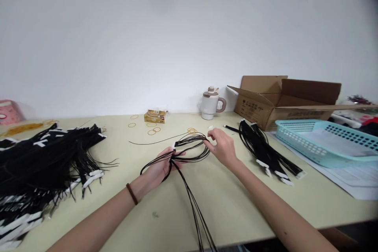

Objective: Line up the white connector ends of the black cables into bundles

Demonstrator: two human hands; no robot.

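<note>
Left hand (159,169) curled around a looped bundle of black wires (190,139), right hand (223,147) nearly closed, pinching the loop's right end, wires over the middle of the tabletop (230,212), some trailing toward its near edge

Black cables (190,139), looped, apparently bunched, strands trailing.

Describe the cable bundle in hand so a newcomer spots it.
Over the pale table, between left hand and right hand, a black cable bundle loops. Unlike black cables lying either side, it is held, strands trailing toward the viewer.
</note>
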